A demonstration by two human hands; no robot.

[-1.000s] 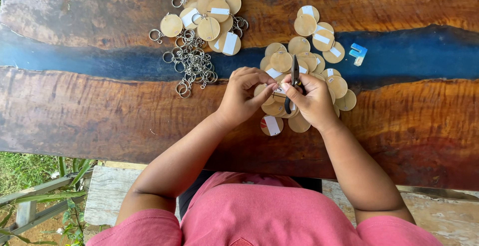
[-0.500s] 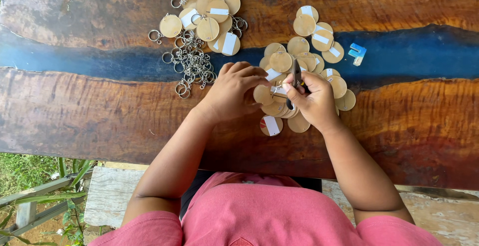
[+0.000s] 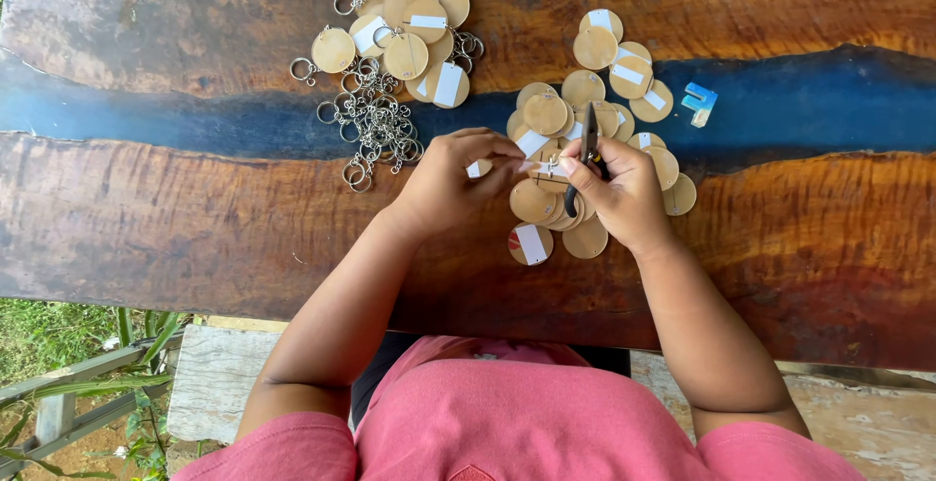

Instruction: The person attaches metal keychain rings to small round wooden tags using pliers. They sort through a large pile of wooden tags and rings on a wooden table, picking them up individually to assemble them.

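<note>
Two hands meet over the middle of the table (image 3: 799, 247). The left hand (image 3: 450, 181) pinches a small disc (image 3: 475, 168) between thumb and fingertips, its white label just showing. The right hand (image 3: 624, 193) is closed around dark pliers (image 3: 588, 145), their tip pointing up and away, and its fingertips also pinch a small metal ring (image 3: 552, 162) just beside the disc. Both held things hover above the nearer pile of discs (image 3: 551, 115).

Risks, as I judge them: the ring is tiny and could slip from the pinch and drop among the loose discs below, where it would be hard to pick out. The pliers sit close to the left fingertips, so a slip could nip them. A knock from either wrist could scatter the piles.

Counts: one pair of pliers; one small blue clip (image 3: 698, 103) to the right; two piles of discs, the far pile (image 3: 409, 23) holding about ten, the nearer one roughly twenty, overlapped beyond exact counting; one heap of key rings (image 3: 375, 125), too tangled to number.
</note>
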